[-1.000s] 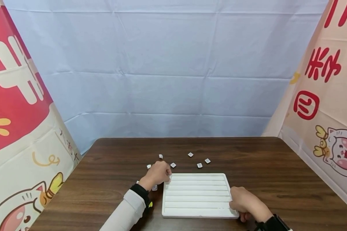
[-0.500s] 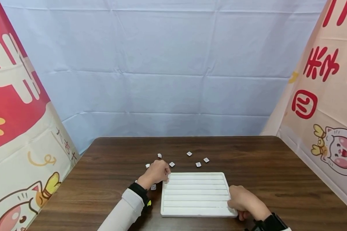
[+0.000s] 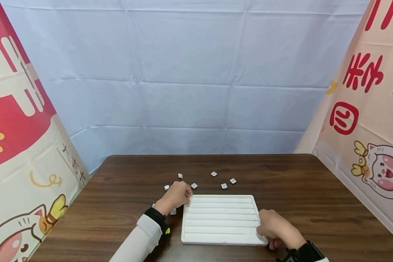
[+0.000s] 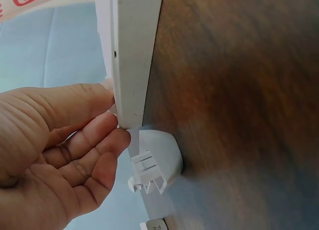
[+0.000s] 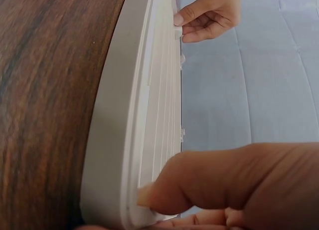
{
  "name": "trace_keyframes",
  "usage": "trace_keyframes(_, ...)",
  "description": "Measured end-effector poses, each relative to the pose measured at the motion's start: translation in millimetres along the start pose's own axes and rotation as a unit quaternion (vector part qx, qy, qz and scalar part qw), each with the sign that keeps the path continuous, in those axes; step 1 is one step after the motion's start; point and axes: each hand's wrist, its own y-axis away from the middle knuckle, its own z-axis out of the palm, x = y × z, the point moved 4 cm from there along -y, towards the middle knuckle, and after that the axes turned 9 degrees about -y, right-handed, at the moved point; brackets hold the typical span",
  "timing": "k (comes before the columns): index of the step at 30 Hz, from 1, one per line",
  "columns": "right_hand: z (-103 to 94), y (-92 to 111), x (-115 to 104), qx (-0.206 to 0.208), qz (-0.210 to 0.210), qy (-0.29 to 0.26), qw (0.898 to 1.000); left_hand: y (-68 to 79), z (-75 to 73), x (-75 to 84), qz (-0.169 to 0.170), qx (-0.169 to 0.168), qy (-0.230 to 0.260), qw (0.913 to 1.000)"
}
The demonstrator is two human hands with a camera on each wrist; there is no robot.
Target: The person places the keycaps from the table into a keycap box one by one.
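A white tray (image 3: 221, 220) with raised ridges running across it lies flat on the table. My left hand (image 3: 176, 196) is at its far left corner, pinching a small white keycap (image 5: 178, 31) between thumb and fingers; in the left wrist view the fingers mostly hide that keycap. Gripping the near right edge of the tray is my right hand (image 3: 276, 227), thumb on top and the other fingers at the side and below. Close under the left fingers, another keycap (image 4: 157, 157) rests tipped over, its hollow underside showing.
Several loose keycaps lie beyond the tray, among them one keycap (image 3: 214, 174) at the back and one (image 3: 233, 181) farther right. Another keycap (image 3: 173, 211) sits by the left wrist. The brown wooden table (image 3: 314, 196) ends at a blue cloth backdrop (image 3: 196, 91).
The head view has shifted slightly. Both hands keep their places on the tray, with no clear movement of tray or keycaps.
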Motion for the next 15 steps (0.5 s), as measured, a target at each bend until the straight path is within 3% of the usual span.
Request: trace_keyframes(15, -0.5, -0.8, 1.6, -0.005, 0.010, -0.002, 1.000, 2.8, -4.1, 2.2, 0.003, 0.014, -0.001, 0.9999)
